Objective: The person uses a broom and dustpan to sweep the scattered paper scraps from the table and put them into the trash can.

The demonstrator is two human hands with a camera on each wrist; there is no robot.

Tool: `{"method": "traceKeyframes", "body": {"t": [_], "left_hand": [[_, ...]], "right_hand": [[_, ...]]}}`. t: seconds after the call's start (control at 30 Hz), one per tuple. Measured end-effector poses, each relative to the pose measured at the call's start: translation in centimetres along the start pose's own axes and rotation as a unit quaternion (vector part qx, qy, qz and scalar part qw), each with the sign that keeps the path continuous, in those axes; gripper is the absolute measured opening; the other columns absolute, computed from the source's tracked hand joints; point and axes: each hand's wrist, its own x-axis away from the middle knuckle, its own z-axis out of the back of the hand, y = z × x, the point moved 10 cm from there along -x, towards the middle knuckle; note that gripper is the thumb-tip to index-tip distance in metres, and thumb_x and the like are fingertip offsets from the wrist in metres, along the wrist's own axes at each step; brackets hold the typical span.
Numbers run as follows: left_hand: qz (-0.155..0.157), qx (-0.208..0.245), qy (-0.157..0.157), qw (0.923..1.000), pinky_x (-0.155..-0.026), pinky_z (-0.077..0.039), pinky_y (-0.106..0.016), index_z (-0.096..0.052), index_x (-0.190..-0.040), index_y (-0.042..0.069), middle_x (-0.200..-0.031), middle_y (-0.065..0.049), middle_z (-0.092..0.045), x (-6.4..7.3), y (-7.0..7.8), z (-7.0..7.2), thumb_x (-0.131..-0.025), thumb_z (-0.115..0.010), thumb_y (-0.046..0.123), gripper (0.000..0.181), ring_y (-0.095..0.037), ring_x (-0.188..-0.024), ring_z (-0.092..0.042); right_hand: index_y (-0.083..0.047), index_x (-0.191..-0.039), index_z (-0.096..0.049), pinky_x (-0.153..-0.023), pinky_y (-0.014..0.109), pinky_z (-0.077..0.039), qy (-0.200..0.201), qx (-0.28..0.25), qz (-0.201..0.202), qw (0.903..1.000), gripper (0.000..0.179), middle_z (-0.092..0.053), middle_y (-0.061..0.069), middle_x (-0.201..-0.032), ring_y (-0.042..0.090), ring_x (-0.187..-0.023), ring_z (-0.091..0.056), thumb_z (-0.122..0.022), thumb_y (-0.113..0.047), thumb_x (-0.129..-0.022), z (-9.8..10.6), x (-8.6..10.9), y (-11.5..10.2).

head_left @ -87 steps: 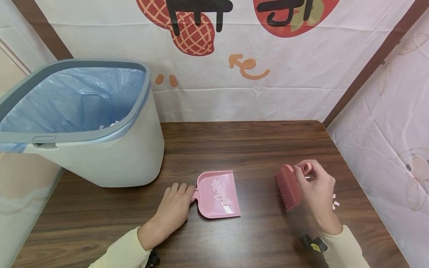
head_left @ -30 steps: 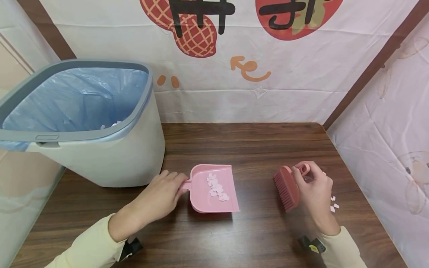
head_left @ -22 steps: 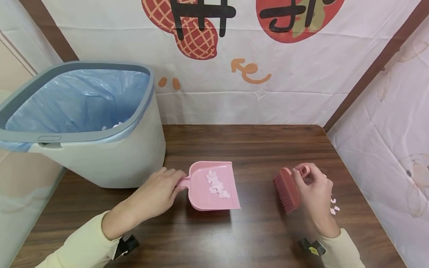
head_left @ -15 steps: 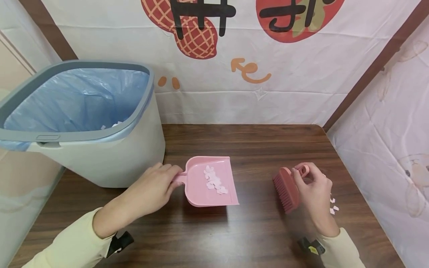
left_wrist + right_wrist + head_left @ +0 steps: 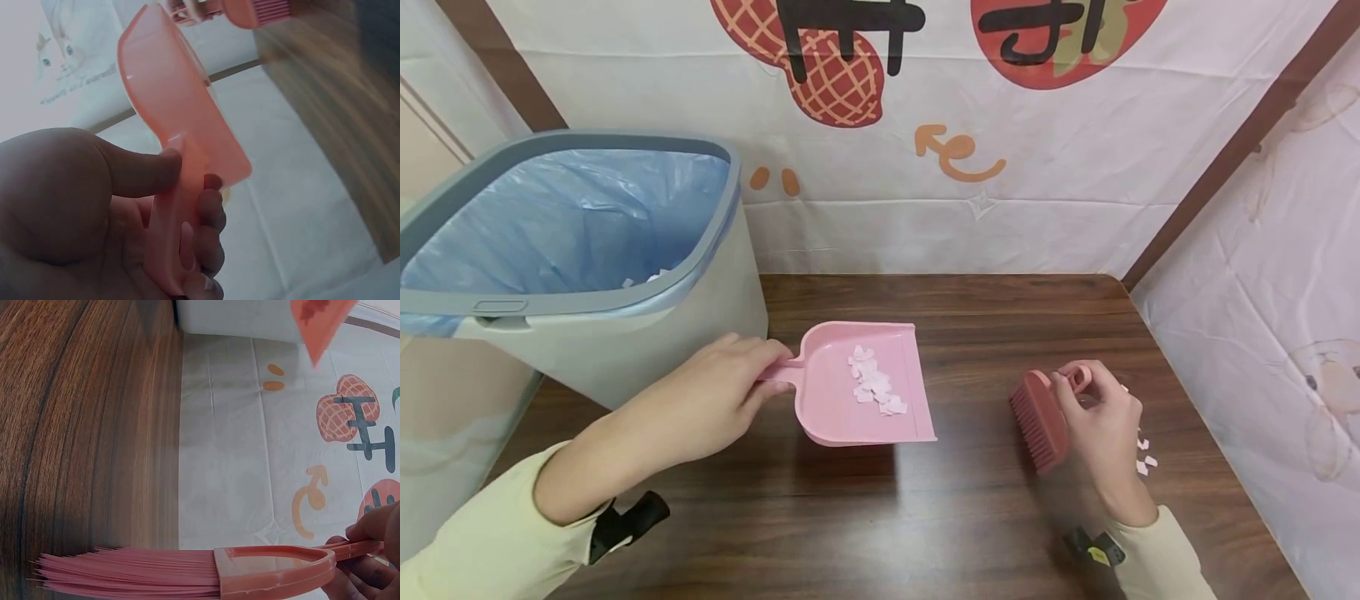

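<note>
My left hand grips the handle of a pink dustpan, its thumb along the top of the handle in the left wrist view. Raised off the table, the dustpan casts a shadow below it and carries several white paper scraps. At the right, my right hand pinches the handle of a pink hand brush. The bristles point left and down, near the tabletop in the right wrist view. Beside the right hand lie a few more scraps, partly hidden by it.
A pale trash bin with a blue liner bag stands at the left, close to the left hand; some white scraps lie inside. The wooden table meets a printed cloth backdrop at its far edge.
The dustpan with its scraps has been lifted from the table and moved up and to the left by my left hand. My right hand and the brush have stayed nearly still.
</note>
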Motion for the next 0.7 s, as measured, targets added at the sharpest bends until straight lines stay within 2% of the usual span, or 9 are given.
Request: {"method": "traceKeyframes", "body": {"t": [0.23,0.43,0.57,0.7], "left_hand": [[0.001,-0.008,-0.011,0.9999,-0.079,-0.046,-0.042,-0.068,-0.112,0.012,-0.086,0.01,-0.062,0.4,0.4,2.1,-0.095,-0.073,0.017,0.018,-0.02,-0.088,-0.056],[-0.002,-0.012,-0.011,0.9999,-0.078,-0.044,-0.038,-0.068,-0.112,0.018,-0.084,0.014,-0.057,0.7,1.0,3.8,-0.096,-0.072,0.02,0.016,-0.016,-0.088,-0.053],[-0.005,-0.025,-0.002,0.9997,-0.075,-0.044,-0.035,-0.068,-0.112,0.021,-0.081,0.015,-0.055,1.0,1.0,4.9,-0.098,-0.07,0.025,0.014,-0.013,-0.085,-0.05],[-0.022,-0.042,0.015,0.9988,-0.073,-0.044,-0.033,-0.067,-0.112,0.022,-0.083,0.015,-0.055,1.2,1.1,6.0,-0.099,-0.069,0.026,0.014,-0.01,-0.082,-0.049]], "right_hand": [[-0.003,-0.091,-0.069,-0.056,0.007,-0.042,0.0,0.001,0.004,1.0,0.007,-0.069,0.006,-0.078,-0.02,-0.076,-0.055,-0.076,-0.001,-0.089,0.0,-0.1,-0.1],[-0.003,-0.091,-0.069,-0.055,0.006,-0.042,0.005,0.002,0.005,1.0,0.007,-0.069,0.006,-0.077,-0.02,-0.075,-0.055,-0.076,-0.001,-0.089,0.0,0.0,0.0],[-0.002,-0.09,-0.069,-0.055,0.006,-0.042,0.009,0.002,0.007,0.9999,0.007,-0.069,0.006,-0.077,-0.02,-0.074,-0.056,-0.076,-0.001,-0.089,0.1,-0.1,0.1],[-0.002,-0.09,-0.069,-0.055,0.006,-0.042,0.01,0.001,0.01,0.9999,0.008,-0.069,0.007,-0.077,-0.019,-0.074,-0.056,-0.076,0.0,-0.088,0.1,-0.1,0.1]]}}
